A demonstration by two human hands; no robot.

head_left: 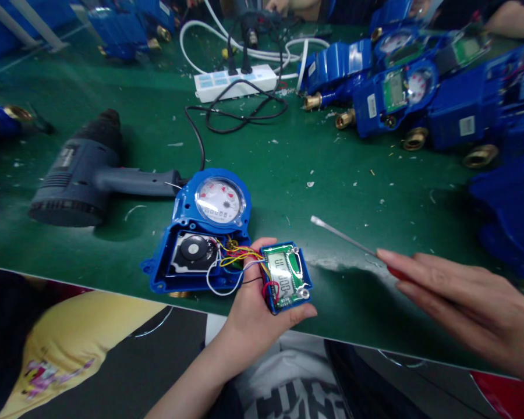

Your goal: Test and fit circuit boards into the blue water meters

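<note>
Green counter (288,169) underneath. Left hand (252,305) grips one board (283,273) by its rim (306,269), just beside one opened meter (196,231); right hand (467,314) closed round one screwdriver (348,238). Board probably light, stiff, fragile; best held by the rim (thin wires (240,251) run to the meter, so no tugging). Farther: one heat gun (82,174), one power strip (238,85), at least four overlapping meters (375,99).

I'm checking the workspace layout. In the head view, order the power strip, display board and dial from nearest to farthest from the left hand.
1. Display board, held in the left hand.
2. Dial, ahead and slightly left.
3. Power strip, farther back, past the dial.
</note>
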